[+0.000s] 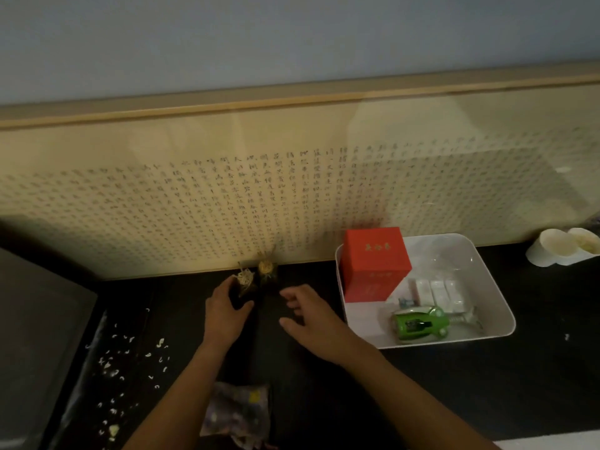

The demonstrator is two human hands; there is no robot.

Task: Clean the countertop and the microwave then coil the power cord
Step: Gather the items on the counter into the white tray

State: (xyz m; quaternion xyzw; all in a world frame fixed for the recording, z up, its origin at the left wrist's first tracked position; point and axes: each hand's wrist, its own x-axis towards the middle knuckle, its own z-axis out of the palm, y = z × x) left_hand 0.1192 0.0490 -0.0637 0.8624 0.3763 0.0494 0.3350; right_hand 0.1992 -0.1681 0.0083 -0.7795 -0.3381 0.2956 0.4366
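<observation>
Head view is showing, nearest at the bottom centre, a soft patterned cloth [235, 414] lying on the dark counter [422, 384]; likely light and limp, best bunched in the palm. Left of it white crumbs [130, 358] are lying scattered beside the microwave [39, 336] at the left edge. Further up, the left hand [227, 311] is curling its grip around a dark object, while the right hand [311, 316] is hovering loosely spread. Beyond, right, a white tray [500, 306] is holding a red box [375, 264].
</observation>
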